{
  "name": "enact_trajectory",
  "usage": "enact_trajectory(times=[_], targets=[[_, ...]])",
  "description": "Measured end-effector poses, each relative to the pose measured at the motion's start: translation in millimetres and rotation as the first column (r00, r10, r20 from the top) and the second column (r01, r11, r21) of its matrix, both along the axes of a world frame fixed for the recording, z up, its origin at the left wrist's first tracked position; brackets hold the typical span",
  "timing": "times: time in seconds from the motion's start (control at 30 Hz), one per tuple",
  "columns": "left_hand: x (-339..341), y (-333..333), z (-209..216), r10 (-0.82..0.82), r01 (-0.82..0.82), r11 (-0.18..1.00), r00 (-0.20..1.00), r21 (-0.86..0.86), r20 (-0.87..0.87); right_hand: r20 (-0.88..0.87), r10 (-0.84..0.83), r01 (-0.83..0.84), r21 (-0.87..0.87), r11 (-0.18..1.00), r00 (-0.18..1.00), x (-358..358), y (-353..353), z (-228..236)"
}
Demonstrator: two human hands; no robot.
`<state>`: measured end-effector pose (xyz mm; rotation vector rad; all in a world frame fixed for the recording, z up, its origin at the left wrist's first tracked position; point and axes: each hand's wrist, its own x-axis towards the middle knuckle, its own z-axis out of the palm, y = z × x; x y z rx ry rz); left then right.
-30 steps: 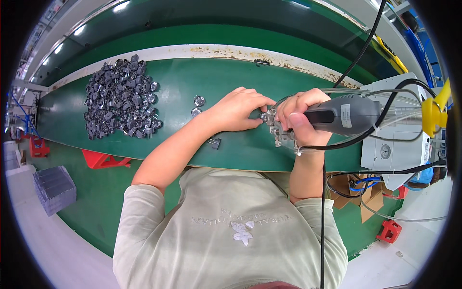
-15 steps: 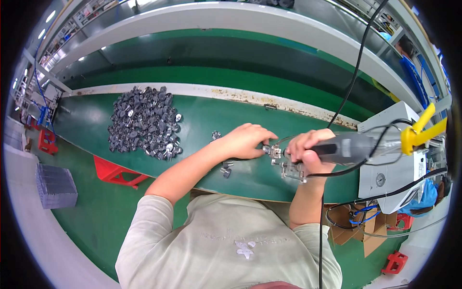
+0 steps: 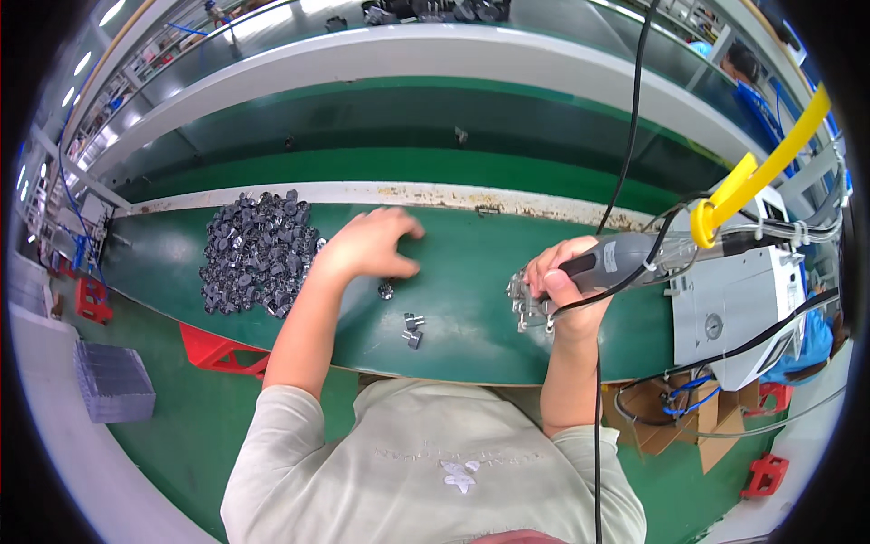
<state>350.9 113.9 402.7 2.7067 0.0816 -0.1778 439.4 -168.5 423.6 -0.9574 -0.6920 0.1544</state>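
Note:
My right hand [image 3: 569, 276] is wrapped round a grey electric hand tool [image 3: 625, 257], with a clear and metal fixture [image 3: 528, 302] at its working end. My left hand [image 3: 373, 245] hovers over the green bench, fingers spread and slightly blurred, with nothing visible in them. Just below it lies a small black-and-silver part [image 3: 386, 290]. Two similar small parts [image 3: 412, 330] rest nearer the bench's front edge. On the left, beside my left forearm, a large heap of black parts with shiny metal pieces [image 3: 256, 254] is spread on the bench.
A yellow strap [image 3: 770, 172] and black cables hang by the tool. To the right stands a white machine [image 3: 729, 308] with a round gauge. A raised shelf [image 3: 435, 50] runs along the back. Red stools [image 3: 217, 349] and a cardboard box [image 3: 652, 426] are below.
My left hand has left the tool's tip and moved left towards the heap, its fingers spreading. My right hand still grips the tool, shifted slightly left in view.

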Motion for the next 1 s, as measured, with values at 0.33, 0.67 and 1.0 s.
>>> enact_trajectory(times=[0.33,0.67,1.0], targets=[[-14.5,-19.4,-36.8,0.039,-0.018,0.973,0.996,-0.229,0.085,-0.008,-0.003,0.003,-0.029,1.000,1.000,-1.7,2.7,0.7],[17.2,-77.0,-44.9,-0.103,0.220,0.920,0.934,-0.324,0.341,0.003,0.048,-0.048,0.040,0.998,0.999,6.0,-0.6,2.2],[18.1,-90.2,-51.1,-0.141,0.212,0.943,0.953,-0.257,0.270,0.050,0.070,-0.073,0.047,0.996,0.996,11.1,-1.8,-4.1]])
